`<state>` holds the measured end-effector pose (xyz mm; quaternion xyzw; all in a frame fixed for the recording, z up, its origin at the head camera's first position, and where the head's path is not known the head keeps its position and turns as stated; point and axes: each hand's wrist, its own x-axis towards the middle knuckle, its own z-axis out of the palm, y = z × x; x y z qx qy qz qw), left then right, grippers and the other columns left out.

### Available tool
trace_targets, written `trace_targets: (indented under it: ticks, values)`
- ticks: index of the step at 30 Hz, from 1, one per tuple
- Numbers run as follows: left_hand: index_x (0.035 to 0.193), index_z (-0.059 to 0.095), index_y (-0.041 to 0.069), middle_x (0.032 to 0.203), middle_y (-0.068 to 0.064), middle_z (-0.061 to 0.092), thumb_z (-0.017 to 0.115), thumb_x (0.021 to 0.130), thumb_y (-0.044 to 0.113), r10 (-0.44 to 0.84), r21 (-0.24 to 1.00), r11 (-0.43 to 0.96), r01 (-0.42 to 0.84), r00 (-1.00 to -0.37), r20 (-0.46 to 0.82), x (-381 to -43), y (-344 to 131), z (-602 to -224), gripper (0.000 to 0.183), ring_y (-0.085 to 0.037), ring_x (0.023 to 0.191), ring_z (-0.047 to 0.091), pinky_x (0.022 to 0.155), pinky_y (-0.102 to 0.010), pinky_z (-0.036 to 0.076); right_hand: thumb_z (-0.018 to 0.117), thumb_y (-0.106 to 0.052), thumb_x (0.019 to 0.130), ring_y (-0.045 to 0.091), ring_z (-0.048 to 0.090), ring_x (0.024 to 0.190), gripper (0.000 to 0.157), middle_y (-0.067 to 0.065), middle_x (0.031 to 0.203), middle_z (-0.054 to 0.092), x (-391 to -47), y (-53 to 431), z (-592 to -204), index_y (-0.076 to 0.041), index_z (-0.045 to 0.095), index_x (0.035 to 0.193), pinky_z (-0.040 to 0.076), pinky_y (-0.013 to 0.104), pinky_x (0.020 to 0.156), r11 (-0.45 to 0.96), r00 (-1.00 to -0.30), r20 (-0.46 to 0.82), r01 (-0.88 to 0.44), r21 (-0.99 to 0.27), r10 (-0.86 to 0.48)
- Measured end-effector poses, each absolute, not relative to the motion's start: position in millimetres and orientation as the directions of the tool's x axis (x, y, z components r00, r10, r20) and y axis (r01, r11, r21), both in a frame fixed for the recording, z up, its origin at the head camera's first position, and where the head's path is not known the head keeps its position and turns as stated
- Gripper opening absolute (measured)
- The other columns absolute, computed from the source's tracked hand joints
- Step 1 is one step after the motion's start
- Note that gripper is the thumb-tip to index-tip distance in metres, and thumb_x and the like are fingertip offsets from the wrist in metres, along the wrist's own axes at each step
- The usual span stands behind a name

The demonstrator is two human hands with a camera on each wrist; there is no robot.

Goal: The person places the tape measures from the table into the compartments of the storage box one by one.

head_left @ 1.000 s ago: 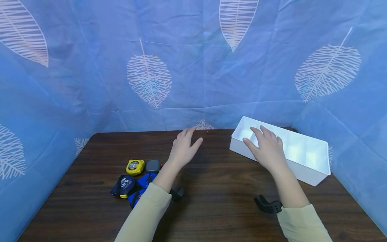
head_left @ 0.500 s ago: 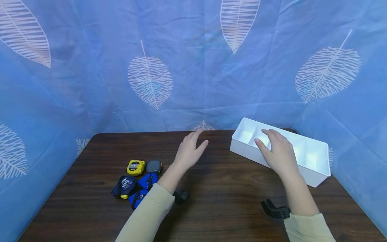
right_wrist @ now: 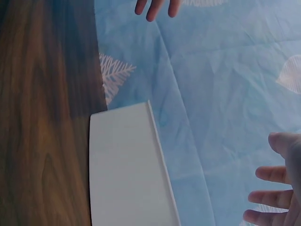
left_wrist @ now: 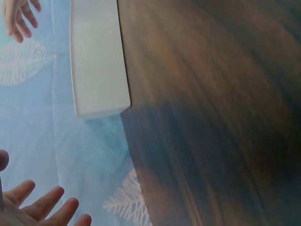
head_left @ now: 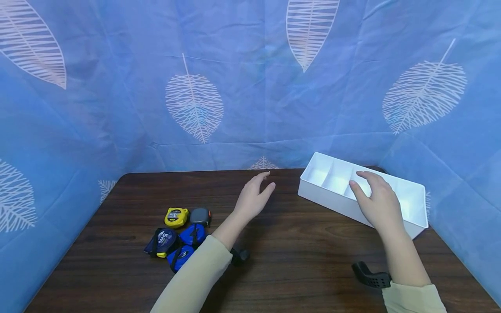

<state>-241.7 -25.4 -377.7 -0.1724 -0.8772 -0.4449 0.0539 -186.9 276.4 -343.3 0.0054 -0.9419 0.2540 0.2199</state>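
My left hand hovers above the middle of the table, fingers spread loosely and holding nothing. In the left wrist view its fingers show at the lower left. My right hand is raised in front of the white divided box, apart from it in the right wrist view, its fingers relaxed. Left of my left forearm lies a cluster of tape measures: a yellow one, a grey one, a dark blue one marked 5m, and two bright blue ones, one above the other.
The dark wooden table ends at a blue cloth backdrop with white leaf prints. The box stands slantwise at the table's back right, split by inner walls. Each wrist wears a black strap device.
Both hands have drifted to the right, the right one farther and slightly down, uncovering more of the box's left compartments. The box and tape measures have stayed in place.
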Motion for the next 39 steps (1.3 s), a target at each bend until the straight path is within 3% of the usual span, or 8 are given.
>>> trace_targets:
  ticks: [8,22,39]
  values:
    - [0.143,0.044,0.013,0.135,-0.01,0.052,0.049,0.1,0.035,0.248,0.826,0.464,0.321,-0.942,0.227,-244,-14,-386,0.049,-0.029,0.125,0.047,0.099,-0.046,0.04,0.046,-0.038,0.099,0.051,0.039,0.123,0.053,0.03,0.135,0.045,-183,290,-347,0.003,0.051,0.132,0.029,0.066,0.094,0.878,-0.899,0.428,-0.128,-0.462,0.094]
    - [0.143,0.044,0.016,0.133,-0.006,0.054,0.049,0.1,0.035,0.229,0.856,0.428,0.289,-0.951,0.206,-254,2,-397,0.048,-0.026,0.122,0.05,0.096,-0.043,0.043,0.046,-0.033,0.1,0.053,0.037,0.123,0.049,0.033,0.134,0.044,-170,327,-355,0.005,0.052,0.131,0.029,0.069,0.091,0.866,-0.89,0.434,-0.102,-0.489,0.14]
    - [0.142,0.046,0.017,0.128,-0.009,0.057,0.05,0.1,0.03,0.191,0.92,0.298,0.253,-0.961,0.203,-267,33,-407,0.044,-0.023,0.115,0.055,0.091,-0.04,0.046,0.041,-0.03,0.101,0.055,0.025,0.13,0.054,0.036,0.142,0.031,-158,364,-367,0.008,0.042,0.138,0.018,0.07,0.099,0.796,-0.865,0.371,0.053,-0.603,0.338]
